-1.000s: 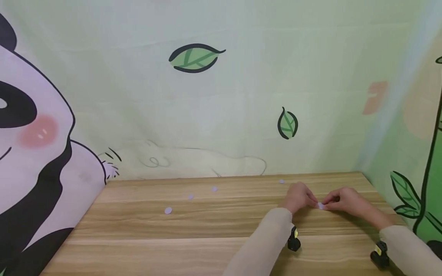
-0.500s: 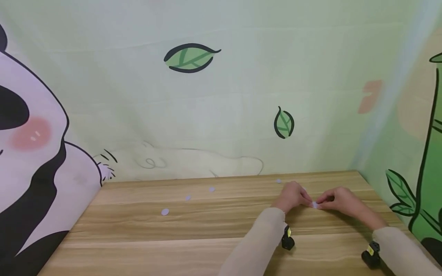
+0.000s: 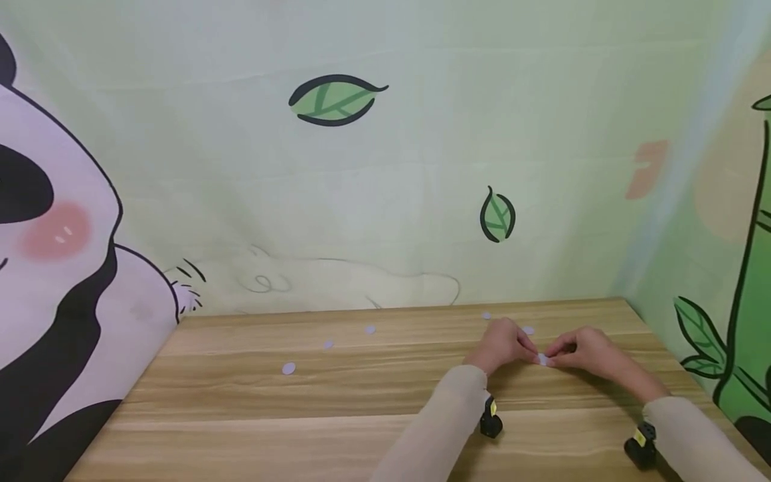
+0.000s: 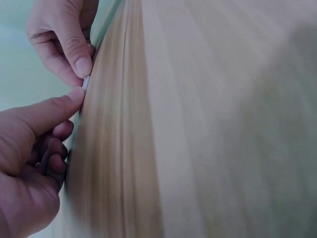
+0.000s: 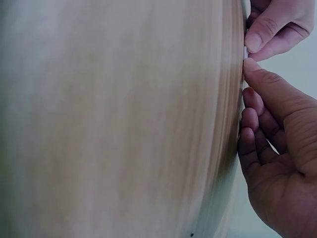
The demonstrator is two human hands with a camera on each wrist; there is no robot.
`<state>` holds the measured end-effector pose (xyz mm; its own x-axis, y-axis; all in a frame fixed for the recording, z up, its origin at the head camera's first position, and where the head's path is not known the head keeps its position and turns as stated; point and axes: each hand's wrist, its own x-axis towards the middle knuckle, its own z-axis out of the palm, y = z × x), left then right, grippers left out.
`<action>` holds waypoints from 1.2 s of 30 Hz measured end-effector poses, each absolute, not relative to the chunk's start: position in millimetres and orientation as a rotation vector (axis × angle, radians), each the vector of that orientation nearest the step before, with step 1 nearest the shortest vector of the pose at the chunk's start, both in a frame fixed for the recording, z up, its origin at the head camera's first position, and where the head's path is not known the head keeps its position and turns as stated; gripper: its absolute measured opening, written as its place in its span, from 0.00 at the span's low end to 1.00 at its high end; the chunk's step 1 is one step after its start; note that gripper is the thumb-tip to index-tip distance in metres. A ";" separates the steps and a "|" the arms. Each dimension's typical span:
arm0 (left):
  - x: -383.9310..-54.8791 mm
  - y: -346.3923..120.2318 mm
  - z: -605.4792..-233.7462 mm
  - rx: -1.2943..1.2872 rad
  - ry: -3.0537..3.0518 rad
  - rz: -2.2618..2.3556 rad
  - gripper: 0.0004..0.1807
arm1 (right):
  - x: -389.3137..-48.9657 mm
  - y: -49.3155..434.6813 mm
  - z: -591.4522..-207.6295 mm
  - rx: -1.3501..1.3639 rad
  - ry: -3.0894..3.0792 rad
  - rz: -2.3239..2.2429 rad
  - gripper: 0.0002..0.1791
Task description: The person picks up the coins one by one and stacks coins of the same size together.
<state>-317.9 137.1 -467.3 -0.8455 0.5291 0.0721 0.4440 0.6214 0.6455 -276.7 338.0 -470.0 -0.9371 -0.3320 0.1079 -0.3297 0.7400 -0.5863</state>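
Observation:
Both hands meet over the right part of the wooden table (image 3: pixel 241 395). Between them is a small pale disc (image 3: pixel 543 359), flat and thin. My left hand (image 3: pixel 501 345) pinches its left side with thumb and fingertips. From the other side my right hand (image 3: pixel 593 353) pinches it too, its remaining fingers curled in. Seen from the left wrist, only a thin strip of the disc (image 4: pixel 86 83) shows between the two thumbs; the right wrist view likewise gives just a sliver of the disc (image 5: pixel 245 51). The fingertips cover the rest.
Several similar pale discs lie apart on the table: one at the left (image 3: pixel 288 368), others toward the back edge, including a disc (image 3: pixel 528 330) just behind the hands. A printed cloth backdrop (image 3: pixel 409 154) with a panda and leaves hangs behind.
Both hands have shifted slightly left, carrying the pinched disc along. A disc behind them, previously hidden by the left hand, now shows. The other discs lie unmoved; the head view shifts slightly.

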 end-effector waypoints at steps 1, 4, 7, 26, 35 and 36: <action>-318.1 136.2 -467.1 0.821 2.711 1.028 0.05 | -276.5 337.2 -469.9 -0.553 2.923 -0.988 0.08; -318.2 133.9 -465.5 0.815 2.705 1.006 0.04 | -276.8 335.4 -469.5 -0.555 2.919 -0.986 0.08; -318.5 131.0 -464.4 0.800 2.697 0.989 0.04 | -277.7 332.6 -468.6 -0.568 2.907 -0.993 0.08; -315.0 113.2 -466.3 0.757 2.629 1.071 0.04 | -279.0 316.1 -468.1 -0.566 2.874 -0.968 0.06; -316.5 106.8 -465.5 0.784 2.657 1.039 0.04 | -279.1 309.8 -462.8 -0.585 2.862 -0.984 0.06; -316.7 106.1 -465.5 0.789 2.659 1.033 0.04 | -279.2 308.8 -462.5 -0.578 2.863 -0.986 0.06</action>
